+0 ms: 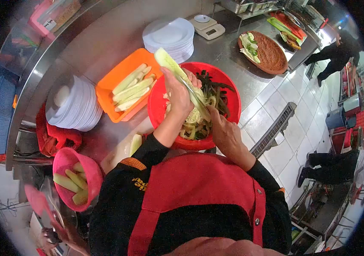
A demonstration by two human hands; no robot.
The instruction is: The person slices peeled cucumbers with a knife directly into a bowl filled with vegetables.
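Observation:
My left hand point(178, 91) is wrapped round a peeled cucumber point(167, 61), held tilted over a red bowl point(229, 81). In my right hand point(229, 134) is a knife point(199, 101), its handle mostly hidden by my fingers. The blade lies along the cucumber's lower part, close to my left fingers. Dark green peel strips point(218, 94) and pale cucumber scraps point(192, 126) fill much of the bowl. Beside it, to the left, an orange tray point(105, 87) holds several peeled cucumber pieces point(133, 87).
Plate stacks point(73, 102) point(169, 34) and a kitchen scale point(207, 27) stand on the steel counter. A pink bowl point(62, 158) holds cucumbers at lower left, near another person's hand point(65, 234). A brown round dish point(269, 55) is at upper right. Other people stand at right.

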